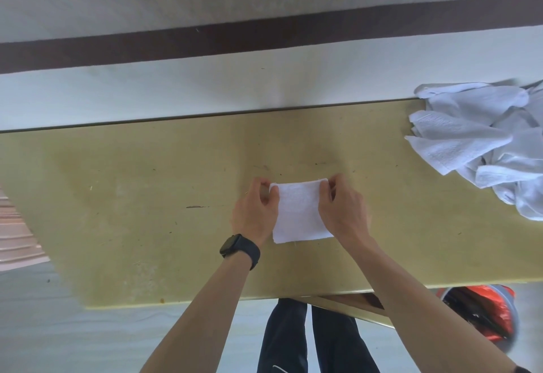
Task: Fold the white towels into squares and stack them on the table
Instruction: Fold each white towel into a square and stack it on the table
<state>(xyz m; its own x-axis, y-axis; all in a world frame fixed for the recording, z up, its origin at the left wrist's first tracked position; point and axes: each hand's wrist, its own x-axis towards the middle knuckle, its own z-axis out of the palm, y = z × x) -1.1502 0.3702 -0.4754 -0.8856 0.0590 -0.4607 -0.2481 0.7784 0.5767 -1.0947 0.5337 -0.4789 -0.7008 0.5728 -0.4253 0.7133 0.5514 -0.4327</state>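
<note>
A small folded white towel (pixel 299 212) lies flat in the middle of the yellowish table (pixel 141 196). My left hand (pixel 256 211) pinches its far left corner, fingers curled over the edge. At the far right corner my right hand (pixel 342 211) pinches the towel the same way. A black watch sits on my left wrist. A heap of unfolded white towels (pixel 482 143) lies at the table's right end, well apart from both hands.
The table's far edge meets a pale wall with a dark band. Below the near edge my dark trousers (pixel 311 340) show, and an orange and black bag (pixel 482 314) sits on the floor at the right. Steps appear at the far left.
</note>
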